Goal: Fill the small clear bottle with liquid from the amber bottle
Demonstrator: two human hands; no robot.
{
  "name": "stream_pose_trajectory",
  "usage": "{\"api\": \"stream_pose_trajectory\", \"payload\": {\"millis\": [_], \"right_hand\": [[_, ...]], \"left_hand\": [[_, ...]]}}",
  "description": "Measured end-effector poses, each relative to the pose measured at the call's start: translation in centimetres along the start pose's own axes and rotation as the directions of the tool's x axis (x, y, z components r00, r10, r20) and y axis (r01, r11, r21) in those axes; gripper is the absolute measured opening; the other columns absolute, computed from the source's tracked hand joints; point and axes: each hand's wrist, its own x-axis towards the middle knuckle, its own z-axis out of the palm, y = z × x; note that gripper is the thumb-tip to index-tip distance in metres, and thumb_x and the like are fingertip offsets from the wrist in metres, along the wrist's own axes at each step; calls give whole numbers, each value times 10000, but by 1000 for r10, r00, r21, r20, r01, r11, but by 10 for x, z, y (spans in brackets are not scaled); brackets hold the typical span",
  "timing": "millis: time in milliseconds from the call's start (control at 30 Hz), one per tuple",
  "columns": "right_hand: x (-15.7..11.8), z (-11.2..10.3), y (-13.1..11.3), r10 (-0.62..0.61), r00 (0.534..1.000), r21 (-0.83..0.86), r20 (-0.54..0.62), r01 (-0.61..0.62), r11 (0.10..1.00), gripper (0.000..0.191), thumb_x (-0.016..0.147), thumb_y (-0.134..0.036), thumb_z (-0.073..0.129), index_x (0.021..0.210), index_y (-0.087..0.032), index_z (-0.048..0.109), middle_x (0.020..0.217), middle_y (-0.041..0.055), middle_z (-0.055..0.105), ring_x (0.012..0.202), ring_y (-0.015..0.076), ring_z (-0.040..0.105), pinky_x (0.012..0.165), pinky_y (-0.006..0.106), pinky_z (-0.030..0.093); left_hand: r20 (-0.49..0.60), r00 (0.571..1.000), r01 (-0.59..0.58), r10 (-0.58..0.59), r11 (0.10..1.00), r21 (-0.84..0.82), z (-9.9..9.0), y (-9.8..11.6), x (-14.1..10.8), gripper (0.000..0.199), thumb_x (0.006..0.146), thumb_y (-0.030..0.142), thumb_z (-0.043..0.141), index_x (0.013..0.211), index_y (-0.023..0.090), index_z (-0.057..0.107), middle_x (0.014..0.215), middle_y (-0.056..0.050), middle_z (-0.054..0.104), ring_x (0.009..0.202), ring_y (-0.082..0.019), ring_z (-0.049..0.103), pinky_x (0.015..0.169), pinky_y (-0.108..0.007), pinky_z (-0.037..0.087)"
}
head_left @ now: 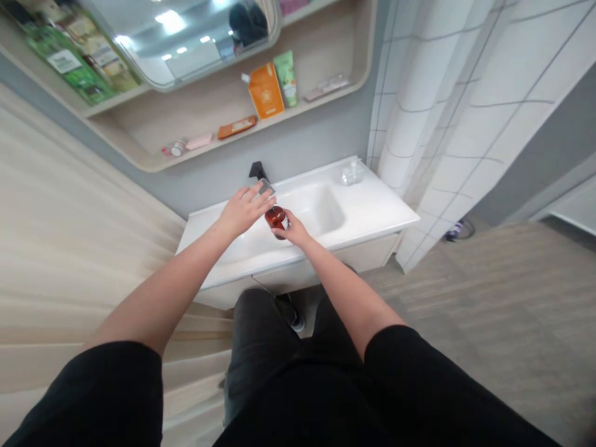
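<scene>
Far left: cream curtain (41, 205), soft folds. Next, beige wall shelf (153, 164), rounded corner, glossy green bottle (65, 65) on upper level; rounded mirror (200, 37). Left hand (244, 211): fingers spread, beside bottle top; contact unclear. Behind, matte black faucet (257, 171); above, orange pouch (266, 92) on shelf. Amber bottle (276, 217), translucent, over smooth white basin (326, 210). Right hand (295, 231): curled around bottle side. Rightward: clear container (352, 174) on glossy white countertop (384, 208); white tiled wall (428, 124), wavy grey joints; grey-brown floor (512, 298), streaked.
</scene>
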Motion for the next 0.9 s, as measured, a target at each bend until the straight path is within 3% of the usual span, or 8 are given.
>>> {"api": "stream_pose_trajectory", "payload": {"millis": [467, 900], "right_hand": [[-2, -3, -9, -6, 1000, 29, 1, 6, 1000, 982, 781, -642, 898, 1589, -195, 563, 1527, 158, 706, 1352, 400, 691, 1216, 561, 523], [-1, -2, -9, 17, 1000, 40, 0, -17, 999, 993, 768, -664, 902, 1574, -193, 564, 1504, 155, 716, 1326, 384, 703, 1211, 546, 531]], "left_hand": [[2, 999, -46, 46, 998, -48, -8, -2, 11, 461, 1095, 144, 550, 1506, 272, 715, 1610, -162, 682, 1638, -378, 506, 1245, -635, 497], [62, 993, -103, 105, 994, -29, -15, -5, 18, 488, 1122, 155, 481, 1541, 300, 685, 1642, -145, 659, 1667, -362, 468, 1266, -639, 476]]}}
